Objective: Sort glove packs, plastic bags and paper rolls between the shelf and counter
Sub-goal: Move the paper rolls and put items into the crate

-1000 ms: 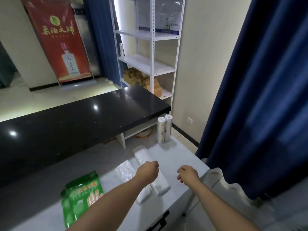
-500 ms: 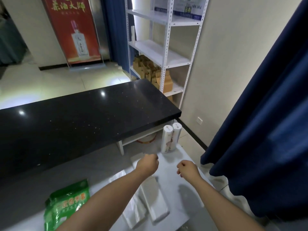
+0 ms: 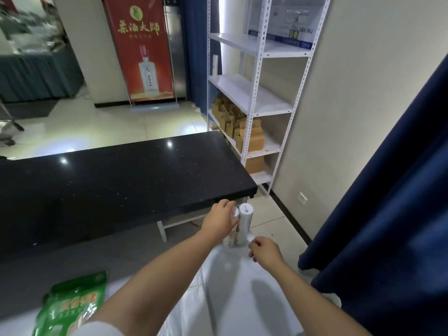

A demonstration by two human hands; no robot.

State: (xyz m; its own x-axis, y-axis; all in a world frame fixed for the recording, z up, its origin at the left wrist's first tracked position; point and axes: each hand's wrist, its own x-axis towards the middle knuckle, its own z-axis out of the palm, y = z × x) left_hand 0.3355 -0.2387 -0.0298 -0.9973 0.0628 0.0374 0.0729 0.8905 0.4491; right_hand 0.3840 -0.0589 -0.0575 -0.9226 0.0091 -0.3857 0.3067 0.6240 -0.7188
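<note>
- Glove pack (image 3: 70, 309): glossy, crinkled green plastic, flat on the bench (image 3: 101, 260) at lower left. My left forearm and the frame edge cut off its near corner.
- Bags (image 3: 186, 314): thin, pale film on the bench, mostly hidden under my left forearm, so I can't make out the outline.
- Left hand (image 3: 219, 220): fingers are wrapped over the cap of the left roll (image 3: 229, 238), hiding its top half. Half a second ago this hand was a fist above the bags, short of the rolls.
- Right roll (image 3: 244, 221): a smooth white cylinder, upright, touching the left roll at the bench's far end.
- Right hand (image 3: 265, 251): fingers are curled together around nothing, just this side of the rolls.
- Shelf (image 3: 249, 98): white perforated steel with brown cartons low down. The print on the top box is unreadable.
</note>
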